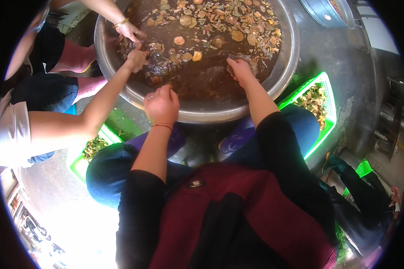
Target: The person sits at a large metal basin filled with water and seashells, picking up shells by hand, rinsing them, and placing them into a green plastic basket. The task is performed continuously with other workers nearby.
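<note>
A large round metal basin (291, 60) holds brown water with many floating mushroom caps and pieces (237, 20). My left hand (162, 103) is over the near left rim, fingers curled; whether something lies in it cannot be told. My right hand (241, 71) dips at the water's surface on the right side, beside a brownish, wet mass (252, 63) under its fingers. Its grip is partly hidden by water. Two hands of a co-worker (136, 59) reach into the basin at the left, among splashing water and pieces.
A bright green plastic basket (330, 101) with mushroom pieces stands by my right knee, and another green basket (78, 168) by my left knee. A metal tub (326, 16) is at the top right. A co-worker sits close at the left; another person is at the lower right.
</note>
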Tool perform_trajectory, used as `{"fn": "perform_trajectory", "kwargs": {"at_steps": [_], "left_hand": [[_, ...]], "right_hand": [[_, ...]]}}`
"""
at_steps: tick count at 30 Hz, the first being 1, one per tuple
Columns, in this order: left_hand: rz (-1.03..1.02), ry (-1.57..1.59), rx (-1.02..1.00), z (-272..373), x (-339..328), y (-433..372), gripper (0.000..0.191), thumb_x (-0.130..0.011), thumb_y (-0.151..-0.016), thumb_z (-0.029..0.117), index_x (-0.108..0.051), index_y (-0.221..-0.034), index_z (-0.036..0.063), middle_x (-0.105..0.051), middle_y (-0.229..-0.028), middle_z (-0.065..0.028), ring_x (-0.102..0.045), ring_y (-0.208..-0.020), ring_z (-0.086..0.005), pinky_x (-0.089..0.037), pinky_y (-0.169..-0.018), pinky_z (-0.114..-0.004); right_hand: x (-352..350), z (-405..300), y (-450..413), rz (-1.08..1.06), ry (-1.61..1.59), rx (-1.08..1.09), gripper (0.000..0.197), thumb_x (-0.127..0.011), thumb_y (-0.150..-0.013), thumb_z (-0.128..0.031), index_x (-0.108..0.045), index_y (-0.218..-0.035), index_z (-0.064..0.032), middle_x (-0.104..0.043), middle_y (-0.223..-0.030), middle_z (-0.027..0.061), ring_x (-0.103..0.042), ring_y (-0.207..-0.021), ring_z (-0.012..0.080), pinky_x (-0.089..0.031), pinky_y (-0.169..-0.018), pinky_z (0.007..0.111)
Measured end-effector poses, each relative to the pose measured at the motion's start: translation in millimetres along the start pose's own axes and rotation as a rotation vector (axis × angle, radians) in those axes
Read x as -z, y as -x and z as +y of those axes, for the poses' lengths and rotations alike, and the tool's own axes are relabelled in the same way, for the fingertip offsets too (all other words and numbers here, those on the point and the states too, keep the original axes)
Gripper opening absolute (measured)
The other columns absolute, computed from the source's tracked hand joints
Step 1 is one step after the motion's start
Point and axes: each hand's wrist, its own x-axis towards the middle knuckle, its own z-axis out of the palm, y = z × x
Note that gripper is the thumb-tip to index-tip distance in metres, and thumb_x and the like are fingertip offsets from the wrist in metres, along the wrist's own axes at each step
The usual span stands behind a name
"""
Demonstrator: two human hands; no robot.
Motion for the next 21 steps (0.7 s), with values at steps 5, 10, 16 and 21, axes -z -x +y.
{"fn": "perform_trajectory", "kwargs": {"at_steps": [5, 10, 16, 21], "left_hand": [[0.017, 0.006, 0.001, 0, 0, 0, 0.009, -0.06, -0.079, 0.018, -0.065, -0.084, 0.0137, -0.067, -0.078, -0.0047, -0.064, -0.068, -0.0245, -0.047, -0.077, -0.036], [0.004, -0.007, 0.0, 1, 0, -2, 0.009, -0.059, -0.079, 0.019, -0.066, -0.083, 0.0144, -0.067, -0.076, -0.0059, -0.063, -0.067, -0.0252, -0.047, -0.073, -0.038], [-0.003, -0.037, 0.005, 1, -1, -3, 0.01, -0.059, -0.081, 0.021, -0.067, -0.083, 0.0147, -0.068, -0.077, -0.0055, -0.064, -0.069, -0.0247, -0.047, -0.077, -0.037], [-0.024, -0.054, 0.012, 0, -1, -2, 0.011, -0.058, -0.082, 0.021, -0.067, -0.084, 0.0148, -0.069, -0.078, -0.0053, -0.064, -0.07, -0.0242, -0.047, -0.078, -0.037]], "right_hand": [[-23, 15, 21, 0.001, 0.619, 0.331, 0.037, -0.065, -0.078, -0.013, -0.064, -0.113, -0.0036, -0.067, -0.108, 0.0166, -0.065, -0.096, 0.0254, -0.051, -0.083, 0.034], [-29, -20, 72, -0.391, 0.573, 0.344, 0.031, -0.065, -0.08, -0.018, -0.067, -0.109, -0.0069, -0.068, -0.102, 0.0128, -0.065, -0.085, 0.0239, -0.052, -0.075, 0.034], [175, -83, 103, -0.118, 0.675, 0.353, 0.034, -0.061, -0.081, -0.012, -0.063, -0.114, -0.002, -0.068, -0.091, 0.0092, -0.062, -0.075, 0.0166, -0.051, -0.069, 0.029], [328, 32, 144, 0.299, 0.565, -0.106, 0.018, -0.052, -0.076, -0.006, -0.064, -0.089, -0.0024, -0.065, -0.072, 0.0094, -0.063, -0.067, 0.0227, -0.048, -0.059, 0.036]]}}
